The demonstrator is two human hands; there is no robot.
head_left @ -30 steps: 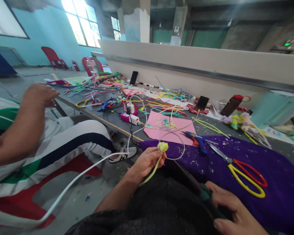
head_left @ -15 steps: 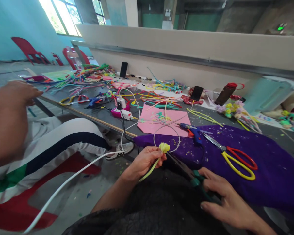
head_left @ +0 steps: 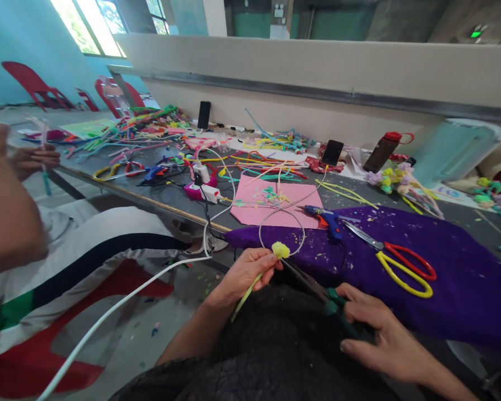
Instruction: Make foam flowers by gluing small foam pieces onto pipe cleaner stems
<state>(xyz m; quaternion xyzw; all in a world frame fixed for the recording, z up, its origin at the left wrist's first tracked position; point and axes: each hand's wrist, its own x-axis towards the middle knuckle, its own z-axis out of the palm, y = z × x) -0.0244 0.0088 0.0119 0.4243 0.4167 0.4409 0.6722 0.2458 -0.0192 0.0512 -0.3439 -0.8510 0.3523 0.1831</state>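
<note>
The left hand (head_left: 248,272) is closed around a yellow-green pipe-cleaner stem topped with a fuzzy yellow pompom bud (head_left: 280,250); the thumb and fingers pinch the stem just under the bud, which stands at about 1 o'clock from the knuckles, while the loose green tail trails off toward 7 o'clock over the person's dark lap. The right hand (head_left: 373,334) is clenched on the green grips of a pair of dark long-bladed shears (head_left: 313,285), whose blades run toward 10 o'clock and end touching or just under the bud; whether the blades are parted cannot be told. A thin loop of grey wire (head_left: 282,225) rises at 12 o'clock from the bud, over the near edge of a purple felt cloth (head_left: 442,267) spread on the worktop (head_left: 142,189). On that cloth, at 1 o'clock from the right hand, lie scissors with red and yellow loop handles (head_left: 403,268), and just beyond their tips a blue hot-glue gun (head_left: 325,216). At 12 o'clock from the left hand lies a pink paper sheet (head_left: 271,203), strewn with scraps. Farther off at 11 o'clock sits a white and pink power strip (head_left: 202,189), its white cable (head_left: 121,303) sweeping down toward 8 o'clock. A neighbouring person's arm (head_left: 8,217) fills the 9 o'clock side.
</note>
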